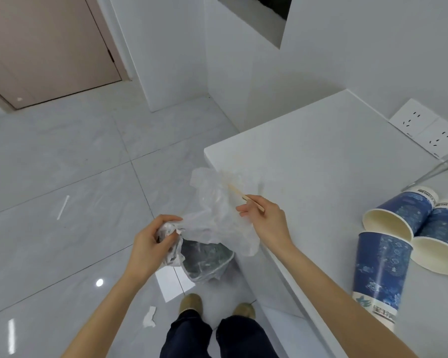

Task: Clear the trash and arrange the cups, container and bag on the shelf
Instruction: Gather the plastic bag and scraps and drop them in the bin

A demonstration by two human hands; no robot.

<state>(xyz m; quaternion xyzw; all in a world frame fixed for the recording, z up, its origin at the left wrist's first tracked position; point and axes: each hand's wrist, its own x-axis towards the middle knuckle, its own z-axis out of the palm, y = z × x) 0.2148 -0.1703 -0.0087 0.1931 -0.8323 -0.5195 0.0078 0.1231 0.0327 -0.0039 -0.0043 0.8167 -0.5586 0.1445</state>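
Holding the bag open for the stick

Left hand [150,244] pinches the plastic bag [217,223], keeping its mouth open over the floor. Right hand [263,215], just beside it, pinches a wooden stick [246,197], probably to drop in. Right of that hand, blue cups [383,264] wait on the shelf [321,156].

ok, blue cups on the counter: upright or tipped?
Mixed. Two blue cups lie tipped, cream insides facing the camera; the third cup stands rim-down.

Door [44,47]: tan, shut, far left.
Wall sockets [424,127]: two white plates, side by side.
Floor [62,156]: grey glossy tiles.
Shoes [191,303]: olive, on floor.
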